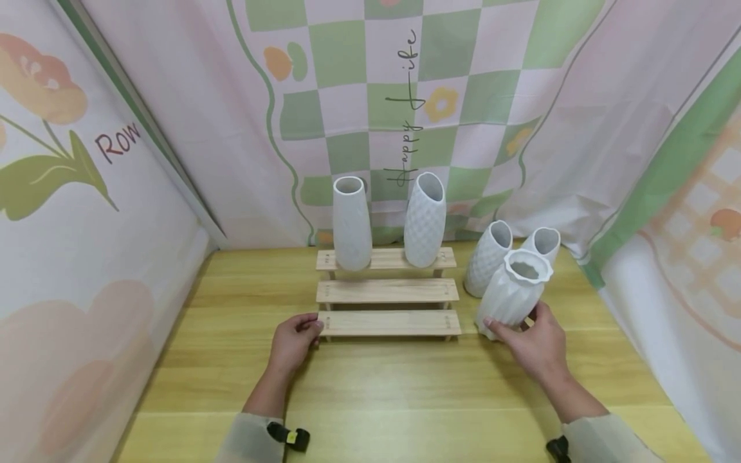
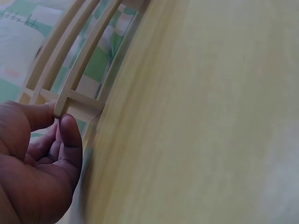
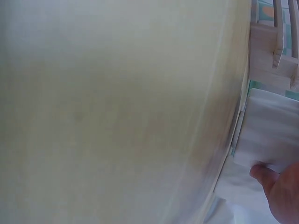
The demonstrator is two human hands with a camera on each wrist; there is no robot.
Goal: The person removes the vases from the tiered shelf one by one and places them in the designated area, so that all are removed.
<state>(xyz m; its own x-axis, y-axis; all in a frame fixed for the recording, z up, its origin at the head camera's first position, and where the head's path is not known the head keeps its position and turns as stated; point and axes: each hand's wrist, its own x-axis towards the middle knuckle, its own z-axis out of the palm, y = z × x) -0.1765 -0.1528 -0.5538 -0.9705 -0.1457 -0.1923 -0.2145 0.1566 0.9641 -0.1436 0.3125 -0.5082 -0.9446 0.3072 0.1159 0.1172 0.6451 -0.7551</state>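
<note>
A wooden three-tier stand [image 1: 388,323] is on the table. My left hand [image 1: 294,343] pinches the left end of its lowest shelf between thumb and fingers, as the left wrist view also shows. On the top shelf stand a smooth white vase [image 1: 352,231] and a white vase with a diamond texture [image 1: 425,225]. My right hand [image 1: 539,341] grips the lower part of a white fluted vase [image 1: 509,299] with a wavy rim, tilted to the right. In the right wrist view my thumb [image 3: 265,176] lies against that vase; the other fingers are hidden.
Right behind the held vase are a textured white vase [image 1: 489,260] and another white vase [image 1: 544,243], partly hidden. The wooden table [image 1: 382,399] is bounded by a checkered curtain [image 1: 393,109] at the back and printed cloths at both sides.
</note>
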